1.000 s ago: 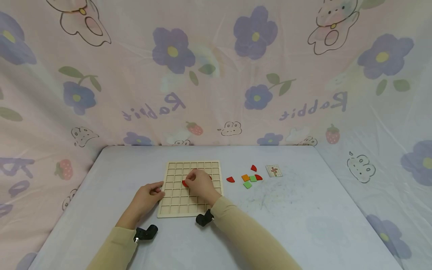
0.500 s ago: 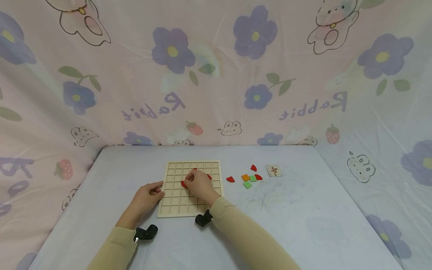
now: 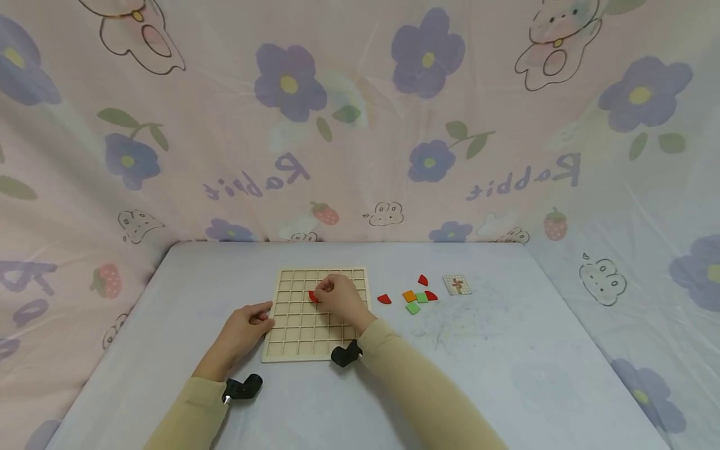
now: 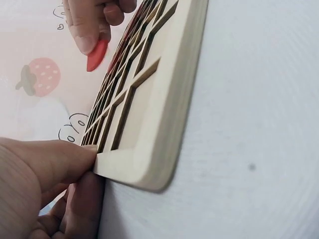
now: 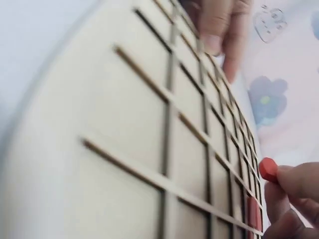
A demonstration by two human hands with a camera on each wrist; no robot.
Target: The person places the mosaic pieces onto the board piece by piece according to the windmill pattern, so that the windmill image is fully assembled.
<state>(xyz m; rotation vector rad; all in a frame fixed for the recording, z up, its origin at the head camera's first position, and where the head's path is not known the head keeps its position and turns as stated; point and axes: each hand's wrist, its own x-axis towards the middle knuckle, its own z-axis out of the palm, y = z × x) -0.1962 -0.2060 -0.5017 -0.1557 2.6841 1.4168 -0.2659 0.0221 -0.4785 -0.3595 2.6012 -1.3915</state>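
A pale wooden grid board (image 3: 298,344) lies on the table. At its left edge my left hand (image 3: 242,331) holds the rim; in the left wrist view its digits (image 4: 65,162) meet the board's corner side. Over the upper middle of the grid, my right hand (image 3: 342,297) pinches a red quarter-circle tile (image 3: 312,297) between thumb and finger. The left wrist view shows this tile raised above the board. Another red tile (image 5: 254,214) sits in the grid in the right wrist view. My right hand hides part of the grid from the head view.
Right of the board lie red quarter-circle tiles (image 3: 384,299), an orange square tile (image 3: 409,296) and green square tiles (image 3: 413,308). A small pattern card (image 3: 457,285) lies beyond them. A printed curtain (image 3: 360,125) hangs behind and beside the table.
My right hand has moved slightly up and away along the grid with the red tile pinched in it. The left hand stays at the board's edge.
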